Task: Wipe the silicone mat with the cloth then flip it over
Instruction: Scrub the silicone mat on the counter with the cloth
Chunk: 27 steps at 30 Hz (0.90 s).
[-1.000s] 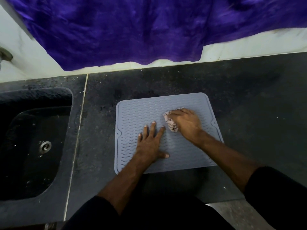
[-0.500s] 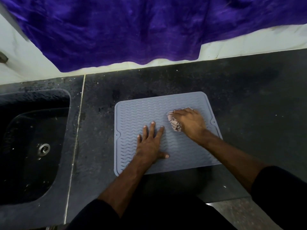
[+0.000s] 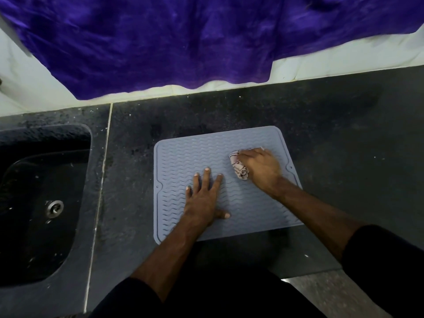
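A black sink (image 3: 46,203) is sunk into the table (image 3: 344,138) at 9 o'clock. The grey mat (image 3: 183,161) lies flat at centre, bare table on every side. The left hand (image 3: 204,200) presses it, fingers straight and spread. At 2 o'clock, the right hand (image 3: 261,167) grips the bunched cloth (image 3: 238,167) on the mat. No writing is readable.

A: What is the mat (image 3: 183,161) like?
B: Grey, soft rubber with wavy bumps, not shiny.
A: And the worktop (image 3: 332,125)?
B: Dark speckled stone. The sink (image 3: 34,226) beside the mat has a shiny metal drain (image 3: 54,208).
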Each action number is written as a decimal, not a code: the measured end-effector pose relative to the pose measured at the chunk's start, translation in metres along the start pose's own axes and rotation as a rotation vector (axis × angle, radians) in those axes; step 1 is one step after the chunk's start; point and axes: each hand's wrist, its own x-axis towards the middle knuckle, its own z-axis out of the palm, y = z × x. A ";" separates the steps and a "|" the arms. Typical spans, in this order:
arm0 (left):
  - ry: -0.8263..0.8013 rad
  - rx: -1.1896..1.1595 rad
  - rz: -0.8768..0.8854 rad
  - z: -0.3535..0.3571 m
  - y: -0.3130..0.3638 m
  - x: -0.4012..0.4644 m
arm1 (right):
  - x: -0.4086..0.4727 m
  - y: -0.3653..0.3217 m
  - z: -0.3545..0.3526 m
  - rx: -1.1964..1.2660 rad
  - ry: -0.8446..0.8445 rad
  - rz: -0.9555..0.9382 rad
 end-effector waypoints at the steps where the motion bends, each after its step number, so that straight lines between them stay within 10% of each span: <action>1: 0.001 -0.002 0.005 0.000 -0.001 0.000 | -0.002 0.008 -0.001 -0.007 -0.002 0.011; 27: 0.006 -0.009 0.022 -0.002 0.000 -0.003 | -0.003 0.043 0.001 0.113 0.216 0.077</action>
